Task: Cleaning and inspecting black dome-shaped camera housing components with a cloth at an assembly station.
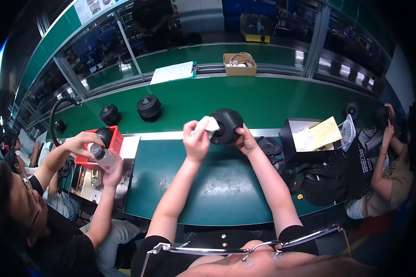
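Note:
My right hand (247, 141) grips the lower right side of a rounded black housing (231, 121), held up over the green bench. A folded white cloth (212, 124) is pinched in the fingers of my left hand (196, 138). It touches the housing's left side, near a dark round recess. The rest of the housing's underside is hidden. Two similar black housings, one nearer the middle (149, 108) and one farther left (109, 114), sit on the bench to the left.
At left, a co-worker holds a clear bottle (101, 159) beside a red bin (118, 138). A black box (291, 138) with papers and a white fan (346, 133) stand at right, near a black bag (326, 184). Behind lie a clipboard (173, 72) and a cardboard box (239, 69).

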A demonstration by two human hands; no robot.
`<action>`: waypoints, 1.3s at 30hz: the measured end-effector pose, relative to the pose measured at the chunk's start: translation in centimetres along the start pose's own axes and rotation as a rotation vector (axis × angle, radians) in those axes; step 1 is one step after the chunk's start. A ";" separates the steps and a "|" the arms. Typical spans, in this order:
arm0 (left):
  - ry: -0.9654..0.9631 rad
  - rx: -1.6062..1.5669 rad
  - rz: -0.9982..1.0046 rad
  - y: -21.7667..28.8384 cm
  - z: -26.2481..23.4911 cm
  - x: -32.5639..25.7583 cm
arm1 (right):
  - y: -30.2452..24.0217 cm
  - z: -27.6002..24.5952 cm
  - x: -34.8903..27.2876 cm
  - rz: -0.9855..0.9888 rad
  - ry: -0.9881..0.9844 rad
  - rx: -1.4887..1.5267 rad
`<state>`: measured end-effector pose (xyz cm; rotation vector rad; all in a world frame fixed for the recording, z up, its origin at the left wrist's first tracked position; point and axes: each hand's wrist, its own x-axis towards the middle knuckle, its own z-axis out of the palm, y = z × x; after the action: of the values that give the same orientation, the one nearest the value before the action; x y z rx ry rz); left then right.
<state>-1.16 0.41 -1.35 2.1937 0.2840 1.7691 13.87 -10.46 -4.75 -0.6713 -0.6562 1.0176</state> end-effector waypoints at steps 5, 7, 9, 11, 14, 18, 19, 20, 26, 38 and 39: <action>0.100 -0.187 -0.403 -2.7 0.3 1.6 | -0.6 0.2 -0.1 0.110 0.061 0.073; -0.008 -0.270 -0.308 -1.1 0.1 1.4 | -1.0 0.5 -0.1 0.046 0.076 -0.032; -0.137 -0.195 -0.102 0.0 0.8 1.6 | -0.5 0.5 0.3 -0.053 0.076 -0.192; -0.217 -0.133 -0.042 1.7 1.6 2.0 | 0.0 0.3 0.5 -0.089 0.129 -0.200; -0.354 -0.295 0.074 2.6 2.5 1.6 | 0.2 0.0 0.4 -0.141 0.197 -0.130; -0.360 -0.265 0.321 3.4 1.7 0.9 | -0.1 -1.6 0.8 -0.216 0.136 -0.103; -0.364 -0.246 0.327 3.2 1.1 0.7 | -0.3 -1.3 0.6 -0.199 0.143 -0.107; -0.393 -0.232 0.338 2.9 0.5 0.5 | -0.5 -1.0 0.5 -0.161 0.140 -0.108; -0.585 -0.008 0.209 -0.4 -2.9 -0.2 | -1.4 -1.2 0.0 0.025 0.146 -0.107; -0.320 -0.026 -0.099 5.2 -0.4 3.5 | -1.0 -0.1 -0.1 -0.125 -0.028 -0.111; -0.387 0.016 -0.121 5.5 0.2 3.9 | -0.9 -0.3 -0.2 -0.122 -0.016 -0.113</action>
<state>-0.36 -3.40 4.15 2.4121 0.3306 1.2503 14.50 -10.99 -4.28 -0.7134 -0.7644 0.8786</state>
